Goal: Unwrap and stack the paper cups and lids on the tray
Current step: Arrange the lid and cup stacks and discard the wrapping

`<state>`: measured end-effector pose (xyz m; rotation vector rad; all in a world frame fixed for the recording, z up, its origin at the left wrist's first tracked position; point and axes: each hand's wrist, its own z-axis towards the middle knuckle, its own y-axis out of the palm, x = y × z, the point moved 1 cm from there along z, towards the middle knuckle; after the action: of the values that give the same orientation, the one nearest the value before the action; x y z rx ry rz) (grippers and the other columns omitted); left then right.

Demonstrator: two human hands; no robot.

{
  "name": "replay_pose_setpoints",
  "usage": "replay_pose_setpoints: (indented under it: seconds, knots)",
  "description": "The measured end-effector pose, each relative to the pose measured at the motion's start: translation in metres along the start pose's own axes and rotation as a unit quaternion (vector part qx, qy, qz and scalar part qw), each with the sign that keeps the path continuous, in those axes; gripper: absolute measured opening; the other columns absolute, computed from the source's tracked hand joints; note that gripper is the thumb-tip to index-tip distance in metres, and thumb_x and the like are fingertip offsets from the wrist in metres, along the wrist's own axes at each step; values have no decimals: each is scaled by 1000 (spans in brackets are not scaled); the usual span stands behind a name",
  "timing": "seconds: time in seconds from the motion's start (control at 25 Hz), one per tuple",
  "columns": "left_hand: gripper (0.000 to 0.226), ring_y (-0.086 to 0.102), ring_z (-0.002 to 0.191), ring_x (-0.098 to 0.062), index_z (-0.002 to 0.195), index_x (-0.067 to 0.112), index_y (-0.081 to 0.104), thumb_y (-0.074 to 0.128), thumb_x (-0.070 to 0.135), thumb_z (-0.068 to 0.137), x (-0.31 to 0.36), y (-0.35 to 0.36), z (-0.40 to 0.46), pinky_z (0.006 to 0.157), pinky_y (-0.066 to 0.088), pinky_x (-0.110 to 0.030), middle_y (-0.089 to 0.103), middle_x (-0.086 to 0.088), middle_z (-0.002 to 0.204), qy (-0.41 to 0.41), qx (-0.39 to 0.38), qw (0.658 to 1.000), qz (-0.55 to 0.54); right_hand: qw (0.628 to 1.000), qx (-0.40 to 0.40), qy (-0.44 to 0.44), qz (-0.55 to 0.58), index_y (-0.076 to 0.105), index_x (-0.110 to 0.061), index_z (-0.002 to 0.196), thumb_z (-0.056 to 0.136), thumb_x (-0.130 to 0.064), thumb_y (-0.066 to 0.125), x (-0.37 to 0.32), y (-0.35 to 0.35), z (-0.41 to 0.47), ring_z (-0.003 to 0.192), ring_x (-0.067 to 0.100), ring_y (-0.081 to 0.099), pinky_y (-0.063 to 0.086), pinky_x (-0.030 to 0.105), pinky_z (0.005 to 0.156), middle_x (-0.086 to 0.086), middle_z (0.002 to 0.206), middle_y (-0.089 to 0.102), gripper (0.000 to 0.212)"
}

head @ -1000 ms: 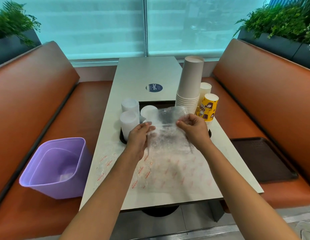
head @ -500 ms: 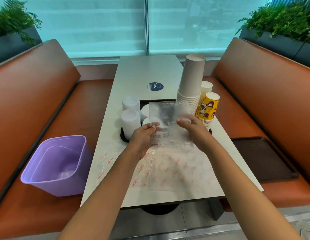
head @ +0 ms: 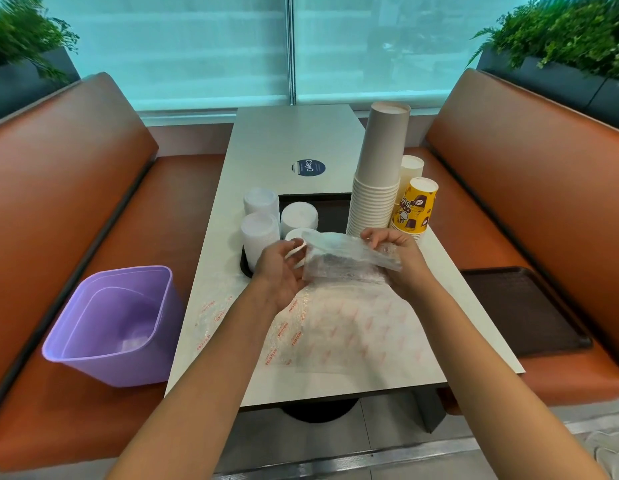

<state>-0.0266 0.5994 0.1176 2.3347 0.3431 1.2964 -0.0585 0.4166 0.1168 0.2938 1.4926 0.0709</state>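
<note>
both hands point(head: 283, 271) point(head: 396, 252) grip closed on the clear wrapper point(head: 342, 259).

Four lid stacks point(head: 259, 233), three cup stacks point(head: 377, 181), two trays point(head: 522, 310)

The clear plastic wrapper point(head: 349, 259), held upright as a flat sheet half a second ago, has been folded over at the centre of the frame into a lower, bunched band. The right hand point(head: 399, 258) has been turned so its fingers point(head: 377, 237) pinch the wrapper's upper edge, and the left hand point(head: 280, 268) has been rotated palm-up beneath the wrapper's left end.
</note>
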Motion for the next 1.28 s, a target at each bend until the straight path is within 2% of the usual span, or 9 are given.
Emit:
replay_pose_setpoints:
  seconds: [0.08, 0.16, 0.36, 0.48, 0.6, 0.8, 0.96, 1.12, 1.28]
  knots:
    - [41, 62, 83, -26, 109, 15, 54, 40, 50, 93, 5, 0, -2, 73, 50, -40, 63, -12, 101, -47, -35, 998, 0, 998, -2, -23, -61, 66, -21, 42, 76, 28, 41, 0, 1, 0, 79, 12, 58, 50, 19, 64, -1, 80, 63, 65]
    - [50, 64, 88, -28, 118, 15, 51, 44, 56, 90, 8, 1, -5, 75, 52, -43, 64, -13, 108, -59, -69, 994, 54, 991, 1, -40, -128, 66, -24, 41, 72, 31, 38, 2, 1, 2, 82, 10, 56, 47, 15, 68, 0, 82, 60, 69]
    - [45, 61, 88, -19, 127, 15, 48, 57, -6, 87, 2, 4, -5, 76, 55, -35, 59, -8, 106, 23, -35, 979, 199, 971, 27, -54, -233, 62, -17, 58, 74, 29, 46, -1, 5, -2, 76, 6, 54, 46, 12, 61, -1, 82, 56, 52]
    - [49, 58, 90, -16, 126, 19, 50, 58, -8, 85, 0, 1, -1, 80, 51, -30, 59, -6, 106, 101, 21, 957, 273, 969, 101, -34, -222, 62, -19, 80, 83, 19, 46, 2, -5, -4, 65, 11, 55, 47, 19, 54, 6, 85, 60, 41]
    - [51, 55, 79, -5, 126, 22, 48, 55, -6, 85, 2, 3, -3, 67, 49, -23, 57, -1, 106, 171, 37, 918, 356, 959, 144, -82, -232, 57, -19, 103, 89, 3, 52, -5, -14, -3, 84, 15, 54, 45, 22, 69, 5, 109, 60, 27]
    - [54, 61, 88, -7, 126, 32, 48, 58, -2, 86, 6, 14, -7, 72, 51, -20, 61, 0, 112, 194, -117, 867, 445, 921, -133, 62, -362, 52, -28, 119, 87, -12, 66, -15, 4, -4, 103, 13, 57, 49, 26, 85, -5, 114, 58, 38]
    - [54, 56, 106, -15, 134, 29, 40, 65, 18, 87, 1, 22, -4, 88, 47, -28, 54, 1, 121, 194, -40, 930, 309, 970, -32, 92, -224, 61, -19, 99, 87, -4, 64, -4, 8, -5, 73, 15, 63, 52, 24, 59, 3, 89, 63, 19]
    - [44, 60, 94, -19, 127, 26, 44, 64, 27, 87, -23, 19, -2, 78, 51, -32, 60, 2, 104, 41, -64, 972, 224, 986, 84, 82, -121, 61, -9, 111, 86, -5, 65, 8, 9, -2, 92, 30, 64, 54, 43, 81, 18, 106, 64, 26]
    - [18, 62, 77, -12, 109, 14, 57, 56, 7, 92, -28, 21, 1, 60, 55, -25, 64, 1, 90, 73, -44, 981, 174, 988, 59, 129, -59, 58, -6, 114, 89, -5, 61, 6, 9, -5, 92, 32, 64, 50, 53, 88, 20, 110, 63, 26]
